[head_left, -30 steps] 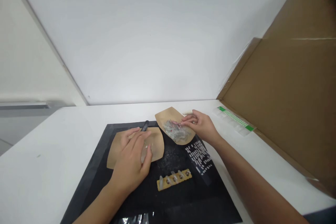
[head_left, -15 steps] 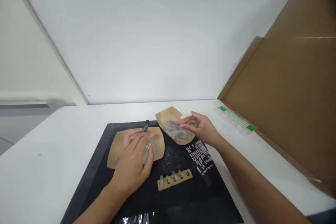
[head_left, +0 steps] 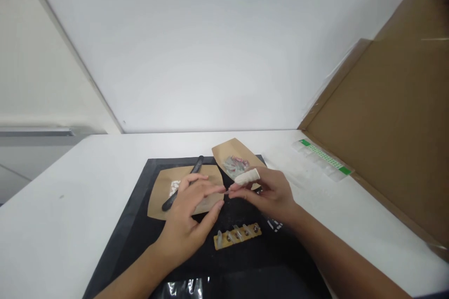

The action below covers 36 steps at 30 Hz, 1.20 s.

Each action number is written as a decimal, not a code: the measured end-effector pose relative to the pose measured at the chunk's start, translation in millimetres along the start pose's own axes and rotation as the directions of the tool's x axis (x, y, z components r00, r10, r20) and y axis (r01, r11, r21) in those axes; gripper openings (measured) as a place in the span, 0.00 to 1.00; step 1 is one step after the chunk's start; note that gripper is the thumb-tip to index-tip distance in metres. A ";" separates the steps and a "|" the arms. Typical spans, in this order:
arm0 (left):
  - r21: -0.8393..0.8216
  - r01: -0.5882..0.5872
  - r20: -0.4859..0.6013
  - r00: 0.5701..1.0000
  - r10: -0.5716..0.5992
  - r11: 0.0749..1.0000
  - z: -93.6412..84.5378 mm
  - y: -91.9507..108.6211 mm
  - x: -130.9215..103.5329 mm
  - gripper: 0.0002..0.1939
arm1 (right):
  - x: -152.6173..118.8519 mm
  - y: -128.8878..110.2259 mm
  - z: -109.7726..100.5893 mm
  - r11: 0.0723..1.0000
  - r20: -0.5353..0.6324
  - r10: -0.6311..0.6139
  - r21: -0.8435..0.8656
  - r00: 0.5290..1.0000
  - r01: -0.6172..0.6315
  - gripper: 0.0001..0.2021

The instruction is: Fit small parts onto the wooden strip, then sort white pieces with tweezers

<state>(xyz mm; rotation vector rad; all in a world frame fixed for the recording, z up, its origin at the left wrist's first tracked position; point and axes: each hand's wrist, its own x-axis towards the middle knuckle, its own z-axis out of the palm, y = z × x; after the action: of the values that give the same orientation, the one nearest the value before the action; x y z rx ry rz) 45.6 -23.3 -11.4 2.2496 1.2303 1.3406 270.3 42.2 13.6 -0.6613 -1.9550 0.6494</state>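
Observation:
Over the black mat (head_left: 133, 224), my left hand (head_left: 191, 217) and my right hand (head_left: 270, 194) meet fingertip to fingertip. My right forefinger wears a white finger cot (head_left: 247, 176). Something tiny seems pinched between the fingertips; I cannot make out what it is. Behind my left hand lies a brown paper sheet (head_left: 159, 196) with small white pieces and a black tool (head_left: 182, 189) across it. A second brown paper (head_left: 228, 154) behind my right hand holds a heap of small clear and reddish parts (head_left: 234, 164). A tan strip (head_left: 237, 236) carrying several small parts lies below the hands.
The mat rests on a white table (head_left: 52, 224) against a white wall. A large cardboard sheet (head_left: 393, 121) leans at the right, with a green-edged clear strip (head_left: 324, 159) at its foot. A white-printed dark sheet (head_left: 277, 224) peeks out under my right wrist. Shiny plastic (head_left: 185, 287) lies at the mat's near edge.
My right hand left the heap of parts and came toward me to the mat's centre. My left hand lifted off the left paper, uncovering the black tool, and met the right fingertips.

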 end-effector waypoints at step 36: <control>0.272 -0.038 -0.228 0.968 0.103 0.962 -14.2 -18.1 2.5 0.16 | -8.7 -2.4 15.4 0.980 0.089 0.181 -0.100 0.979 -0.173 0.05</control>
<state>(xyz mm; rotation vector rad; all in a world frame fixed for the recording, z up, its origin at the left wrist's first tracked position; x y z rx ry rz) 24.9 -13.1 -12.7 2.3823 1.5046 1.5998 259.7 32.0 3.6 -0.8832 -2.0408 0.7153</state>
